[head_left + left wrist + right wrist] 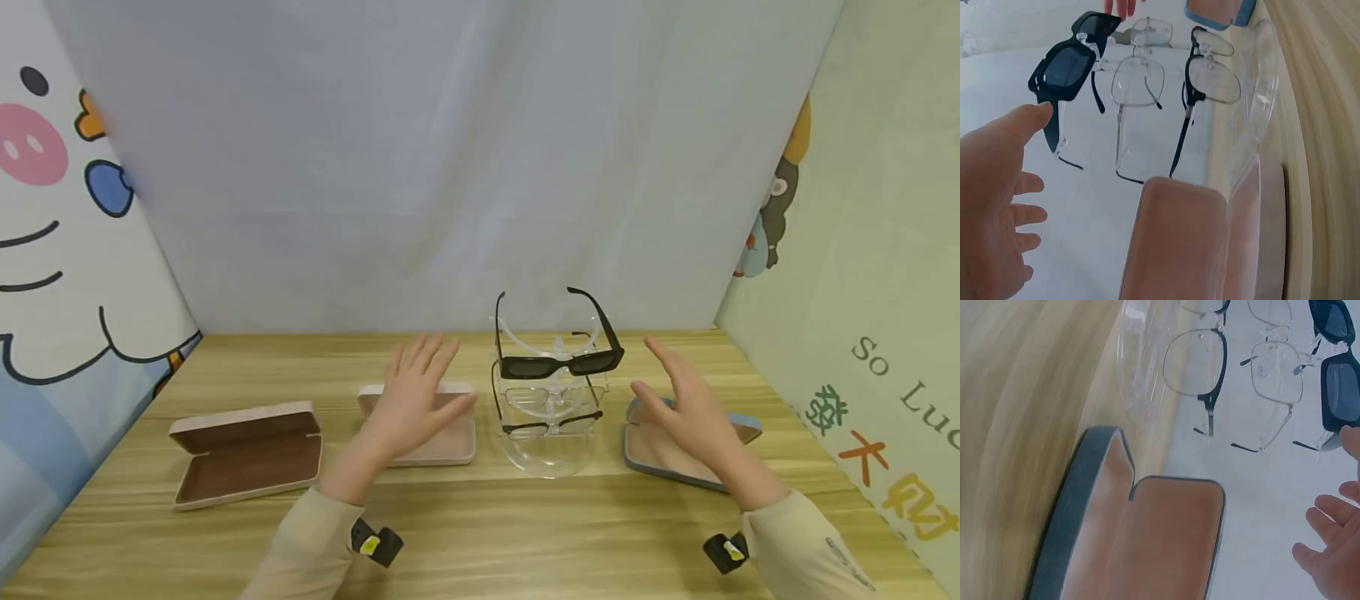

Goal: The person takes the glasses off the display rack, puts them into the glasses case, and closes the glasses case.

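Three pairs of eyewear sit one above another on a clear display stand (551,468). Black sunglasses (528,367) are on top, thin-rimmed clear glasses (527,390) in the middle, dark-browed glasses (525,430) lowest. To the left of the stand, my left hand (412,404) hovers with fingers spread and nothing held, partly hiding an open pale case (450,450). My right hand (693,421) is held in the air right of the stand, also holding nothing, in front of an open blue-grey case (637,454). In the head view, gaps separate both hands from the sunglasses.
Another open case (251,458), pale outside and brown inside, lies at the left on the wood-grain table (525,533). A white curtain (375,167) closes off the back. Printed cloths hang at both sides.
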The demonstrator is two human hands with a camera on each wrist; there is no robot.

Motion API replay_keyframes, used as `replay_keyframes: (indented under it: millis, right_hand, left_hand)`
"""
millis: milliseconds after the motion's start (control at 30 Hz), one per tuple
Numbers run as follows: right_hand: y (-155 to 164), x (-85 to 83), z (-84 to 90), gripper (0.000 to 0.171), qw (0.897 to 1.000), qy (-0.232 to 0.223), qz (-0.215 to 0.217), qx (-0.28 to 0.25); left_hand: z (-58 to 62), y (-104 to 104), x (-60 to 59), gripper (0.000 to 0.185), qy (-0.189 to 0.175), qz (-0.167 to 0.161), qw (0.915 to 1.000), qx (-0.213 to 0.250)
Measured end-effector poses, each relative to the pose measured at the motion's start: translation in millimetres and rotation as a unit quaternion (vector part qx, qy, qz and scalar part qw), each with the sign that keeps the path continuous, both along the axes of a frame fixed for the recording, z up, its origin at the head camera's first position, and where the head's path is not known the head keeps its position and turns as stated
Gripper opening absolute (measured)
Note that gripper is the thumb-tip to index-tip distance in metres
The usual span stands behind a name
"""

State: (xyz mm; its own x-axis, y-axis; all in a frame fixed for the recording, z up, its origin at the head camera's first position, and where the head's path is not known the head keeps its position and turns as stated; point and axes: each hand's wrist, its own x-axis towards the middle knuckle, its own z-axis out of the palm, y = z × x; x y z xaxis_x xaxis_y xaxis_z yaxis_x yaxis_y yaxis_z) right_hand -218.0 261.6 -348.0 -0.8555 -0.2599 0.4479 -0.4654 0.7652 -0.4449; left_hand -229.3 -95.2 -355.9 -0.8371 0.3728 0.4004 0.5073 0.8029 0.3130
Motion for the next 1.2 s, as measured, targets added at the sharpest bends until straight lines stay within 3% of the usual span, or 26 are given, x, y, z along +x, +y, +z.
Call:
replay_keyframes:
  millis: [300,633,900,1200]
  right_hand:
    - [-12,-5.3,0.7,0.060,0.997,-0.012,0.016,-0.077]
    - [-20,-8.5,0.0,0.054,0.992,-0.024,0.036,-0.121]
    - [-24,-10.7,0.5,0.050,0.981,-0.044,0.055,-0.179]
    - [-28,-10.0,5.6,0.045,0.968,-0.081,0.049,-0.232]
  left_hand:
    - [2.7,28,1.6,0.066,0.028,-0.017,0.9950,0.094]
    - [2.6,49,1.6,0.065,0.008,-0.035,0.9839,0.175]
    - [2.8,61,-0.6,0.061,0.007,-0.020,0.9759,0.217]
    - [6.3,66,-2.6,0.053,0.025,-0.012,0.9745,0.223]
